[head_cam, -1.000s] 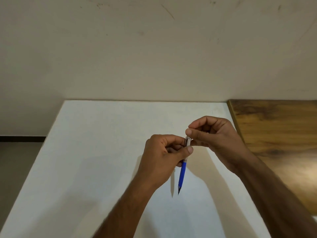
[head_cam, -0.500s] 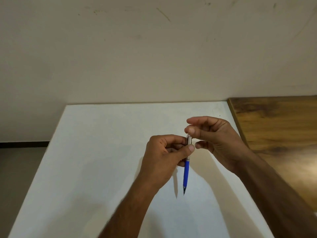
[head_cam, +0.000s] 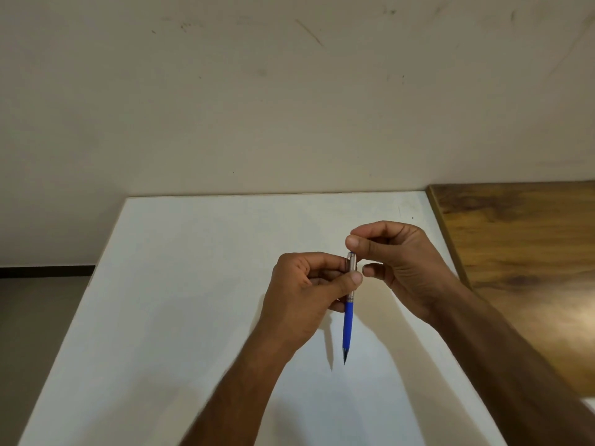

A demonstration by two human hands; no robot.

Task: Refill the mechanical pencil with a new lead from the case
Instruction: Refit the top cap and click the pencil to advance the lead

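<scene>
The mechanical pencil [head_cam: 348, 320] has a blue lower barrel and a silver upper part. It hangs upright over the white table [head_cam: 193, 284], tip down. My left hand [head_cam: 309, 294] grips the silver part between thumb and fingers. My right hand [head_cam: 396, 262] hovers just above and to the right of the pencil's top end. Its thumb and forefinger are pinched together close to that end. Anything between them is too small to see. No lead case is in view.
A brown wooden surface [head_cam: 521, 259] adjoins the white table on the right. A plain beige wall [head_cam: 289, 107] rises behind the table's far edge. The floor [head_cam: 35, 317] shows beyond the table's left edge.
My right hand has lifted off the pencil's top end and now sits slightly above it, its lower fingers spread. The pencil's tip has swung a little to the right.
</scene>
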